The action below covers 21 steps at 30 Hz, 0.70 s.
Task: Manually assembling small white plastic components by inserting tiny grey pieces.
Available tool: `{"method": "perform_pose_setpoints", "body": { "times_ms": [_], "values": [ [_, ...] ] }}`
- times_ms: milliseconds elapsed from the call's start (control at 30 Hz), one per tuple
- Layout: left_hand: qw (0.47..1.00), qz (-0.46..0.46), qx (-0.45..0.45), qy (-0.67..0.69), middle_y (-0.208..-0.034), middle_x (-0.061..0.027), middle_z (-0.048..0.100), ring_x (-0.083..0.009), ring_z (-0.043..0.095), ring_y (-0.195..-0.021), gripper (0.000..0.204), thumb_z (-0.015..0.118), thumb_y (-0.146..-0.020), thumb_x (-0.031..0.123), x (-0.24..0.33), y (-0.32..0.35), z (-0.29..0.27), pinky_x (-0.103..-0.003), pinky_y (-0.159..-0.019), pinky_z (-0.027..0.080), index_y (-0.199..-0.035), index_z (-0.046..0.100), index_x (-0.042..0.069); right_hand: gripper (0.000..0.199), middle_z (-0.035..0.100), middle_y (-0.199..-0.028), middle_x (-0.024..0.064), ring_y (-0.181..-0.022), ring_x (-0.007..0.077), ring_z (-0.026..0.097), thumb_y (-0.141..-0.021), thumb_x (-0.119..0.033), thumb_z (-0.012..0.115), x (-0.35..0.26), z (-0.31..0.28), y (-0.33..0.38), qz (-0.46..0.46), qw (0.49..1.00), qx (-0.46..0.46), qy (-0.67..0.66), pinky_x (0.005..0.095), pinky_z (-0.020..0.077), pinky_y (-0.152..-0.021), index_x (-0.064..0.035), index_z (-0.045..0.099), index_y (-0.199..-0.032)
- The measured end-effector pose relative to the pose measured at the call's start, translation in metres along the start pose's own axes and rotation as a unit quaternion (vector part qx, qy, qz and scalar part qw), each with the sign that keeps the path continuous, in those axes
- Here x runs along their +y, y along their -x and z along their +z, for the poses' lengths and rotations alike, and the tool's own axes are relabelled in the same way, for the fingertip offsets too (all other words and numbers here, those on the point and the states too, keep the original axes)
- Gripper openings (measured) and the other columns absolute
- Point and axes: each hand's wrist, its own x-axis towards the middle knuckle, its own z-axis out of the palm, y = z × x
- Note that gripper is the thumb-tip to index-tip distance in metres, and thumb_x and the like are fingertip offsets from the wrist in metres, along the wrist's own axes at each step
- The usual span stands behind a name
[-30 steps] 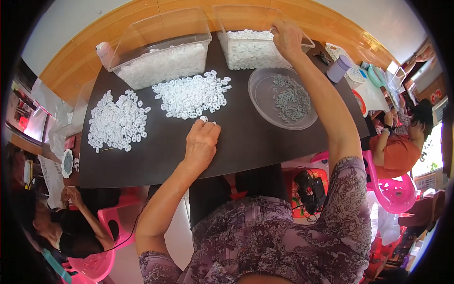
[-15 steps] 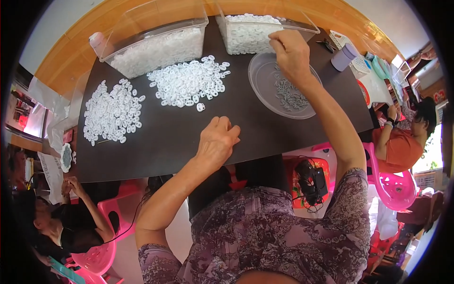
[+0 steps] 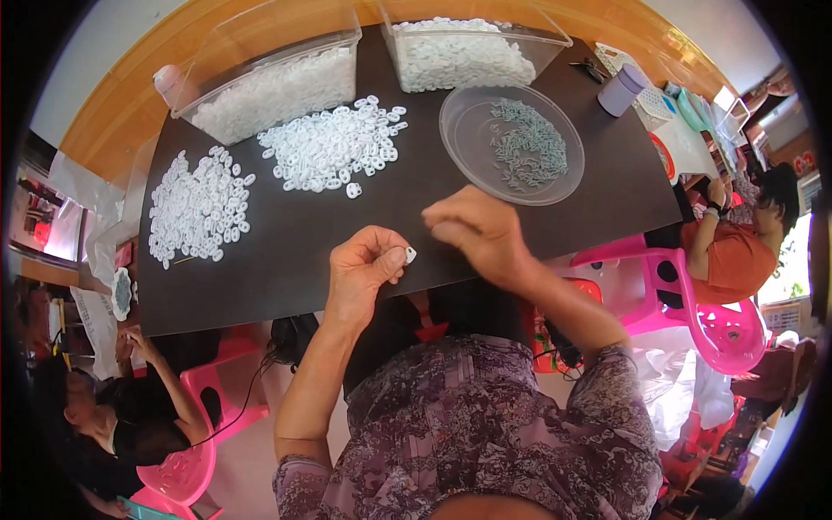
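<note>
Near the front edge of the dark table, my left hand (image 3: 360, 267) pinches a small white plastic piece (image 3: 410, 255) between thumb and fingertips. My right hand (image 3: 478, 232) is just to its right, a short gap away, with fingers pressed together and slightly smeared. Whatever those fingers hold, if anything, cannot be made out. Beyond my right hand lies a clear round tray (image 3: 466, 143) with many slim grey-green pieces (image 3: 530, 143) in it. A pile of white oval pieces with holes (image 3: 334, 146) spreads beyond my left hand, and a second white pile (image 3: 198, 208) lies farther left.
Two clear bins, the left (image 3: 269, 91) and the right (image 3: 464, 56), stand at the back with white pieces inside. A lilac bottle (image 3: 622, 90) is at the back right. People sit on both sides, one by a pink chair (image 3: 724, 334).
My right hand has come from above the tray and right bin down beside my left hand. My left hand has turned and moved slightly left, and the white piece now shows in it.
</note>
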Motion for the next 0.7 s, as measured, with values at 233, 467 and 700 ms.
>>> {"method": "perform_pose_setpoints", "body": {
  "times_ms": [233, 467, 700],
  "values": [
    [0.979, -0.016, 0.015, 0.201, -0.074, -0.0063, 0.059, -0.0125, 0.054, -0.060, 0.011, 0.063, -0.084, 0.007, -0.007, 0.010, 0.003, -0.025, -0.055, 0.045, -0.088, 0.058, -0.002, 0.014, 0.061, -0.077, 0.0028, -0.074, 0.0169, 0.055, -0.073, -0.003, 0.065, -0.011, 0.030, 0.006, 0.014, 0.991, -0.047, -0.126, 0.0294, 0.0441, -0.069, -0.0056, 0.068, -0.086],
    [0.973, -0.039, 0.008, 0.229, -0.078, -0.0081, 0.060, -0.0144, 0.055, -0.062, 0.014, 0.058, -0.088, 0.011, -0.009, 0.013, 0.009, -0.027, -0.058, 0.046, -0.093, 0.057, -0.003, 0.011, 0.060, -0.084, 0.0058, -0.077, 0.0147, 0.057, -0.077, 0.002, 0.065, -0.012, 0.028, 0.010, 0.080, 0.979, -0.085, -0.168, 0.0261, 0.0459, -0.068, -0.0009, 0.067, -0.087],
    [0.992, 0.072, 0.100, 0.019, -0.078, -0.0075, 0.062, -0.0118, 0.057, -0.064, 0.021, 0.060, -0.088, 0.013, -0.004, 0.025, 0.009, -0.023, -0.059, 0.047, -0.098, 0.060, -0.006, 0.009, 0.059, -0.075, 0.0059, -0.075, 0.0201, 0.057, -0.075, -0.002, 0.064, -0.012, 0.034, 0.003, 0.023, 0.993, -0.092, -0.067, 0.0304, 0.0457, -0.067, -0.0026, 0.064, -0.084]
  ]
}}
